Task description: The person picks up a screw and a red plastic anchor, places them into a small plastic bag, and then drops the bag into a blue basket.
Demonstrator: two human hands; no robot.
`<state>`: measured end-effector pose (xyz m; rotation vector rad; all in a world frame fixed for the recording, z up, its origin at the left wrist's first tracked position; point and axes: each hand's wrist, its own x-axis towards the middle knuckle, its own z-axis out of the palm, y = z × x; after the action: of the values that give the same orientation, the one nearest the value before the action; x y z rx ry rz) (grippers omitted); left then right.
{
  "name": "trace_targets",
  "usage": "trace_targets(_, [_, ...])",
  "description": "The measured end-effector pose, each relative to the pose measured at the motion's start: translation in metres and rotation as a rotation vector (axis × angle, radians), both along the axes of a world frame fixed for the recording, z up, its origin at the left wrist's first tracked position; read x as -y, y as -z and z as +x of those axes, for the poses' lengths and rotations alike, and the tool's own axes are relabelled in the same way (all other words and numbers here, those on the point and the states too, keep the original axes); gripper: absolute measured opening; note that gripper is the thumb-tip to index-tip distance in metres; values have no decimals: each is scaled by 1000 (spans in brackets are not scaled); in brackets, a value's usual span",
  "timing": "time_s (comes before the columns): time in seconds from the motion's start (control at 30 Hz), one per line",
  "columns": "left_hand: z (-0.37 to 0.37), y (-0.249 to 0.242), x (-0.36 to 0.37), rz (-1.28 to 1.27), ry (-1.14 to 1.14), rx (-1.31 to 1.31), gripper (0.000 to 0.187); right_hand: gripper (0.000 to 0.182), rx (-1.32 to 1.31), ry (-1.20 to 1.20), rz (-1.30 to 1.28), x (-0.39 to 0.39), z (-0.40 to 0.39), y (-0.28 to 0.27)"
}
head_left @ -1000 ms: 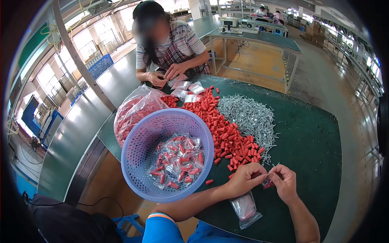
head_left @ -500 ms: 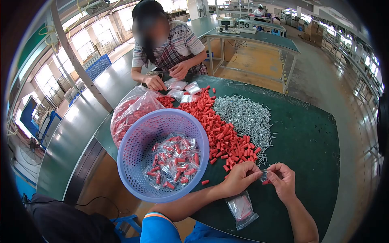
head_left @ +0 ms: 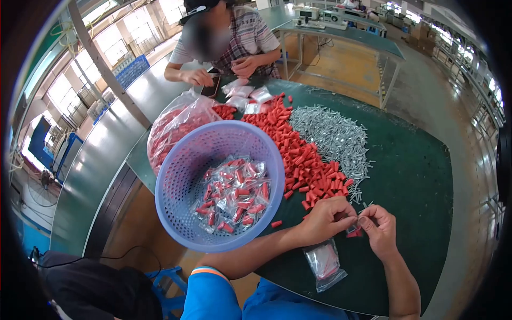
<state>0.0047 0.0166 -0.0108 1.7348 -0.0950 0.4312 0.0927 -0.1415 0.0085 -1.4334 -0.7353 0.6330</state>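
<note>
Both hands are meeting over the green table (head_left: pixel 405 176): left hand (head_left: pixel 326 218) and right hand (head_left: pixel 377 230) are pinching a small bag (head_left: pixel 353 231) holding red caps, now drawn closer together than a moment ago. Filling looks nearly finished; the cap pile (head_left: pixel 304 160) and basket (head_left: pixel 181 186) are lying just beside.

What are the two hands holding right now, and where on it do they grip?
Both the left hand and the right hand pinch a small clear bag with red pieces inside, fingertips at its upper edge. The exact grip points are too small to tell.
</note>
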Motion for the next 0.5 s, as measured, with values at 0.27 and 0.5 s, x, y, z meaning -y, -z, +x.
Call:
trace_targets(0.27, [0, -3, 0, 90, -29, 69, 8, 16, 73, 9, 8, 2, 3, 0])
trace_targets(0.5, [2, 3, 2, 134, -36, 93, 7, 15, 8, 34, 39, 2, 1, 4])
